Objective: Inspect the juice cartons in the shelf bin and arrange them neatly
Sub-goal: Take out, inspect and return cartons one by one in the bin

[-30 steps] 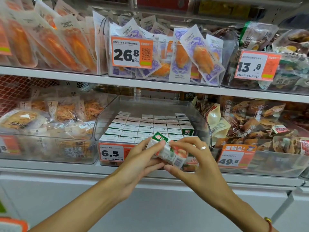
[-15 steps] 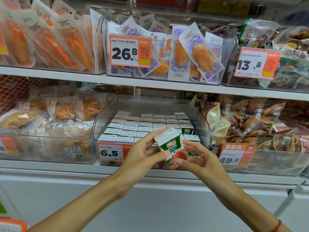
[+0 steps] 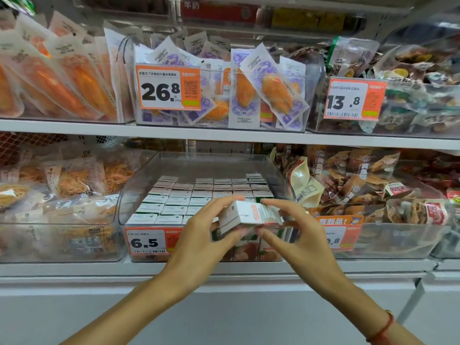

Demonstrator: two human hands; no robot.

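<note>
The left hand [image 3: 199, 235] and right hand [image 3: 298, 235] pinch one juice carton [image 3: 249, 215] between curled fingertips; it has been turned from upright onto its side, so inspection continues. At twelve o'clock, the shelf bin [image 3: 139, 190] holds neat rows.

Standing in tiers, white metal shop shelving [image 3: 224, 135] with clear plastic bins [image 3: 311, 120] of bagged snacks; orange-and-white price tags [image 3: 168, 87] hanging on bin fronts, reading 26.8, 13.8 and 6.5; red wire mesh [image 3: 22, 148] showing behind the lower left bin; plain pale grey panel [image 3: 249, 310] running below the bottom shelf; even, bright lighting falling throughout
</note>
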